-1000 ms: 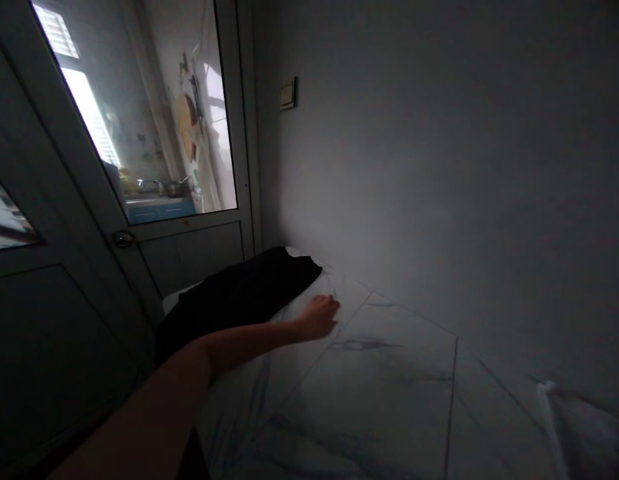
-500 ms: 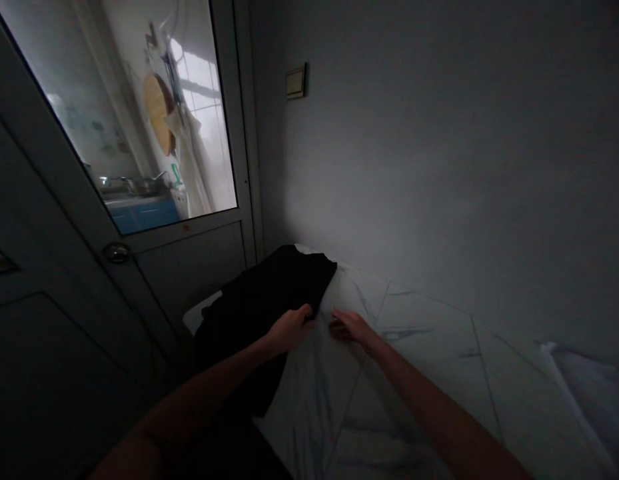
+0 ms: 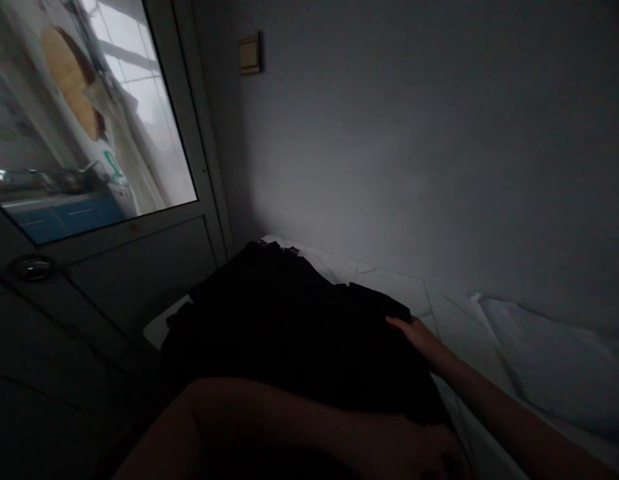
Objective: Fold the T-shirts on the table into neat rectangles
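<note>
A black garment (image 3: 289,320) lies spread over the white marble-patterned tabletop (image 3: 339,265); its darkness hides most folds, so its exact kind is unclear. My right hand (image 3: 416,333) pinches its right edge, thumb on top and the other fingers hidden under the cloth. Across the front of the garment reaches my left forearm, ending in my left hand (image 3: 419,443) at the near right edge. That hand's fingers are curled at the cloth, in deep shadow.
A folded clear or whitish sheet (image 3: 554,353) lies on the table at the right. Behind rises a grey wall with a light switch (image 3: 250,54). On the left stands a glazed door with a round knob (image 3: 33,268), with a kitchen beyond.
The garment's folded part has been opened out to the right and covers more of the table. Both hands have moved right, the left also nearer me. The view has turned right.
</note>
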Available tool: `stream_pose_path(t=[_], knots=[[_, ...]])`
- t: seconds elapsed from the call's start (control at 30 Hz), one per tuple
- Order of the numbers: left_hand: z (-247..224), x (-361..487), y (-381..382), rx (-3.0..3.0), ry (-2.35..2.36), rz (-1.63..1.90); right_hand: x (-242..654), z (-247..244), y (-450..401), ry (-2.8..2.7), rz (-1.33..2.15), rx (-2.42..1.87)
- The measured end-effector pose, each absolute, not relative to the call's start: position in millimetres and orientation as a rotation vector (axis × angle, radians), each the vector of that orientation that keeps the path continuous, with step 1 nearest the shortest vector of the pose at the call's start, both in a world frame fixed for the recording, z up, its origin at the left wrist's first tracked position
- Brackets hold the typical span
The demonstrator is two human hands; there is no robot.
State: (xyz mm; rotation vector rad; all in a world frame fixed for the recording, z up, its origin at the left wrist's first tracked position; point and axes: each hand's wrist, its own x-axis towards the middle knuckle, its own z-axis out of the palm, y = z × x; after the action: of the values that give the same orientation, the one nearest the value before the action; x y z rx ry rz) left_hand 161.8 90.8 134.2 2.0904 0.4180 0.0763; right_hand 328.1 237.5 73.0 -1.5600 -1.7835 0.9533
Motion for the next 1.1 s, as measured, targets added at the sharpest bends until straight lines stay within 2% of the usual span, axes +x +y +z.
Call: stream_pose_path(t=[0.1, 0.2, 0.33, 0.43, 0.53, 0.6, 0.7, 0.77, 0.93, 1.1], knots=[[131.5, 146.7, 116.5, 2.233, 0.413, -0.017, 421.8, 48.5, 201.8, -1.584, 1.068, -1.801], [123.4, 134.9, 188.3, 2.508, 0.918, 0.134, 476.8, 34.4, 187.5, -1.648, 0.789, -1.948], [110.6, 118.0, 299.0, 2.481, 1.774, 0.284, 471.9, 30.8, 201.9, -1.643, 0.483, -2.000], [102.2, 95.2, 347.4, 2.278, 2.024, 0.226, 437.3, 31.1, 223.6, -1.744, 0.244, -2.018], [92.4, 67.6, 360.5, 2.233, 1.971, 0.120, 411.3, 26.5, 238.1, -1.879, 0.141, -2.038], [87.1, 48.5, 359.6, 2.239, 1.872, 0.095, 408.6, 22.9, 242.8, -1.945, 0.261, -2.016], [87.4, 21.2, 360.9, 2.235, 1.571, 0.190, 428.4, 26.4, 253.0, -1.990, 0.445, -1.891], [94.7, 8.4, 368.7, 2.199, 1.418, 0.332, 453.0, 37.0, 265.4, -1.902, 0.354, -1.878], [115.5, 17.2, 397.2, 2.166, 1.497, 0.586, 518.9, 63.9, 289.1, -1.653, -0.025, -2.175], [95.3, 58.1, 391.4, 2.339, 1.404, 0.372, 545.8, 59.9, 278.5, -2.028, 0.023, -2.544]])
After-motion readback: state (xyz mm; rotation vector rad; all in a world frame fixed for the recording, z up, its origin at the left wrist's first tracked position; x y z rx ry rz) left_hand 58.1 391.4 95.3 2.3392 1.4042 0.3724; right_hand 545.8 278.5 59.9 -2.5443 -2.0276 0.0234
